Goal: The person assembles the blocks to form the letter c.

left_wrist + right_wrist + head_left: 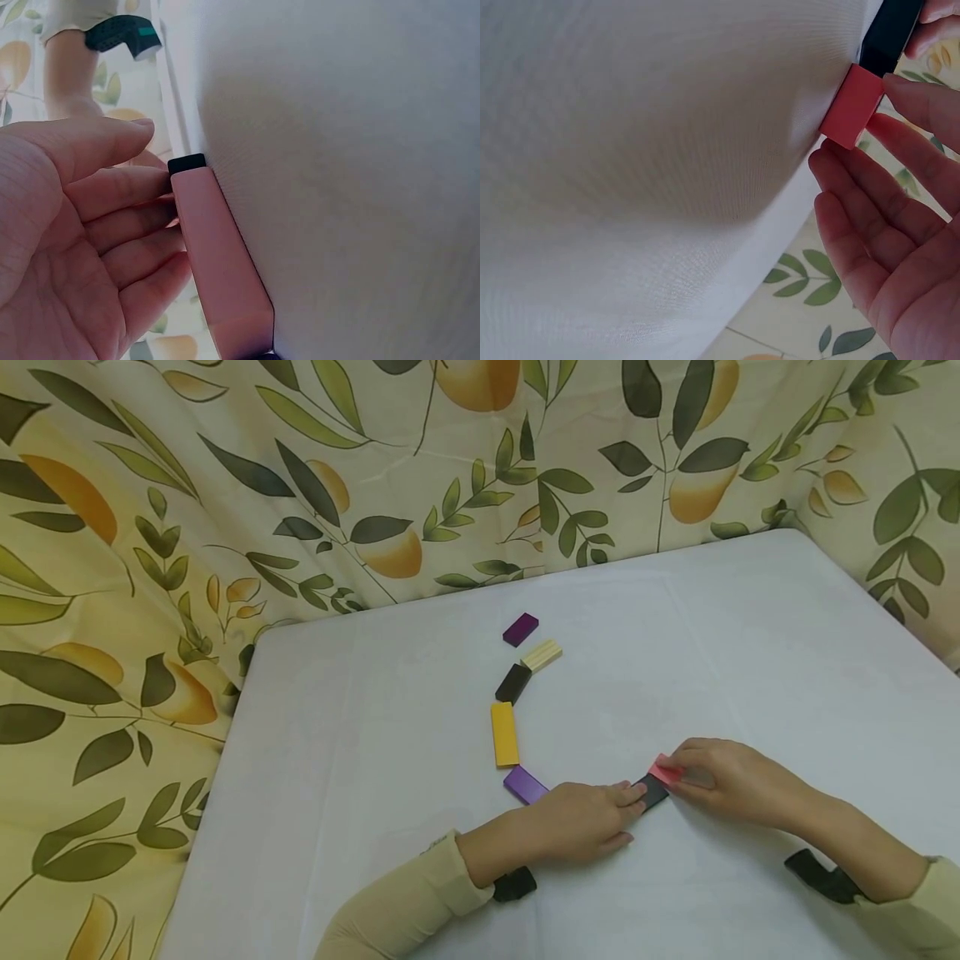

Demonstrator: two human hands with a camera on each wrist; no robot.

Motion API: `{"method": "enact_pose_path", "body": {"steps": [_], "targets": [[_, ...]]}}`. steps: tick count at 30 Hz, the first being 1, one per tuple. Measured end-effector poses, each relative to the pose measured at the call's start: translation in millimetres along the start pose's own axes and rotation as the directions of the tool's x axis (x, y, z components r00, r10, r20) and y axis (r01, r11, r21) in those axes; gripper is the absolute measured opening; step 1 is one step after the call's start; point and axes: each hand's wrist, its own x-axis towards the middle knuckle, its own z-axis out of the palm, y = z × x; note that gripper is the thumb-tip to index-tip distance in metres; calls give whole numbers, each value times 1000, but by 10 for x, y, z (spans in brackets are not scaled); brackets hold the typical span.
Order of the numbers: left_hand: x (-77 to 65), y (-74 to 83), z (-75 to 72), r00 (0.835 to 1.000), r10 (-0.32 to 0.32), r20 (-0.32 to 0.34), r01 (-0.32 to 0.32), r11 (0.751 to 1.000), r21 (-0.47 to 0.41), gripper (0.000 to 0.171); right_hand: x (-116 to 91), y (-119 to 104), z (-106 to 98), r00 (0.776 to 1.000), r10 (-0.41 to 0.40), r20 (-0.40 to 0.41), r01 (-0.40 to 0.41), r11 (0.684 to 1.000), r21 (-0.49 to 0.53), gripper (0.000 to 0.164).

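My right hand (738, 781) pinches a small red block (663, 768) between thumb and fingers, at the end of a black block (652, 793) on the white table. My left hand (581, 822) has its fingertips on the other end of that black block, the fingers fairly straight. In the left wrist view a long pink block (221, 255) lies along the left fingers, meeting the black block (187, 163) at its far end; the hand hides it in the head view. A purple block (525, 785) shows beyond the left wrist.
The curved row continues away with a yellow block (505, 735), a dark brown block (513, 683), a pale wooden block (542, 655) and a dark purple block (521, 629). A white cloth covers the table (390, 718). A patterned curtain (450, 468) hangs behind it.
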Motion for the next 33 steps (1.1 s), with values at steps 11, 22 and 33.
{"method": "enact_pose_path", "body": {"steps": [11, 22, 33], "targets": [[-5, -20, 17, 1000, -3, -19, 3, 1000, 2, 48, 33, -9, -11, 998, -47, -38, 47, 999, -16, 28], [0, -16, 25, 1000, -12, -8, 12, 1000, 0, 48, 28, -17, -17, 1000, -9, -8, 9, 1000, -24, 28], [-25, -1, -1, 1000, -4, 16, 4, 1000, 3, 52, 56, -34, -88, 1000, -1, 31, 1, 1000, -21, 28]]}}
